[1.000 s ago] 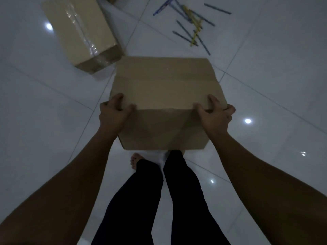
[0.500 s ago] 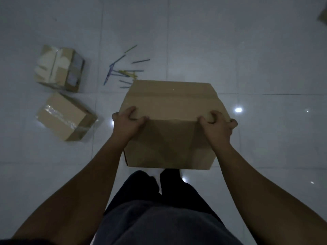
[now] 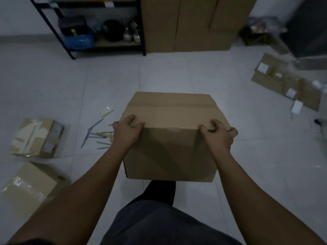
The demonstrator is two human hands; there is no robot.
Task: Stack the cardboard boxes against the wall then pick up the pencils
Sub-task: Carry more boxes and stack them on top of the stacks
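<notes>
Both hands are still gripping the large cardboard box (image 3: pixel 169 110) by its near top edge, the left hand (image 3: pixel 128 134) and the right hand (image 3: pixel 219 137) each curling fingers over the lid while the palms are pressing against the front face. Compared with half a second ago, the gaze is lifting from the tiles toward the room. The wall (image 3: pixel 14 15), a dark metal rack (image 3: pixel 143 32) and tall brown cartons (image 3: pixel 194 23) standing against it are coming into view, which suggests the person is heading for the stacking spot. The box is hanging in front of the legs, apparently clear of the pale glossy floor (image 3: pixel 177 71). It is showing matt brown board, a taped seam running across the lid and a soft dent creasing the front panel. Two smaller boxes (image 3: pixel 37 137), patched with shiny clear tape and pale labels, are lying on the floor to the left, not yet stacked. The pencils (image 3: pixel 99 137), thin blue and yellow sticks, are lying scattered just beside the left hand, waiting for later.
</notes>
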